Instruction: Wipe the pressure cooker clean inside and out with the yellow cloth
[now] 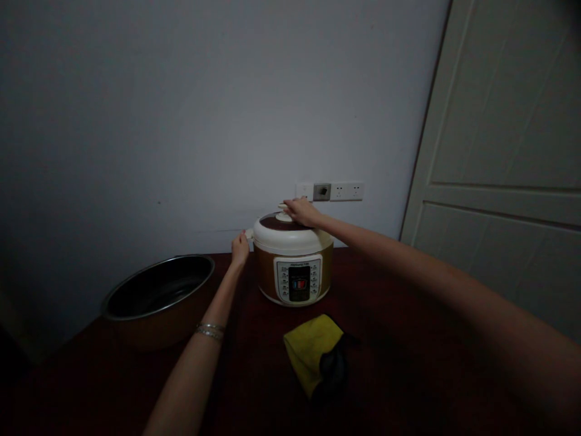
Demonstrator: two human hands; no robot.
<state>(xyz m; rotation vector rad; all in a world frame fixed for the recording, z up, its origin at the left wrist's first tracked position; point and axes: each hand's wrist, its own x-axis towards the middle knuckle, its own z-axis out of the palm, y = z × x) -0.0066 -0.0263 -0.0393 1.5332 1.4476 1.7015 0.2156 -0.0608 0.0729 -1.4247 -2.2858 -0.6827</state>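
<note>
An electric pressure cooker (267, 266) with a white lid rim, gold body and front control panel stands on the dark red table. My left hand (240, 248) is closed around the white side handle (249, 233) at the lid's left. On top, my right hand (302, 211) has its fingers bent over the white lid knob (284, 216). The lid (290, 242) sits on the cooker's body. In front of it lies a crumpled yellow and dark grey cloth (312, 345).
A large dark-lined pot (113, 319) with a metal rim stands on the table (254, 369) to the left, beside my left forearm. Wall sockets (347, 191) are behind the cooker. A pale panelled door (499, 145) is at the right.
</note>
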